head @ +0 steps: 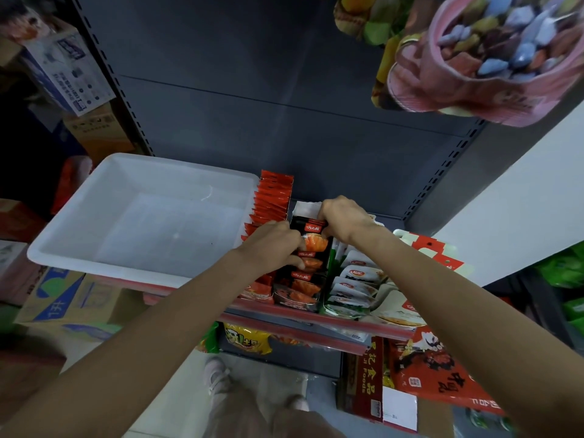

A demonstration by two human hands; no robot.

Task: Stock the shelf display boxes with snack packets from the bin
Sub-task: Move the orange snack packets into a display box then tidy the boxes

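Observation:
A white plastic bin sits on the shelf at left, and I see no packets inside it. To its right stand display boxes: red packets, black-and-orange packets in the middle, white-and-green packets further right. My left hand grips the black-and-orange packets from the left side. My right hand holds the rear of that same row, fingers curled over the top packet.
The shelf's red front rail runs below the boxes. A pink tub of wrapped sweets hangs overhead at top right. Cardboard cartons stack at left; red cartons lean at lower right. My shoe shows on the floor.

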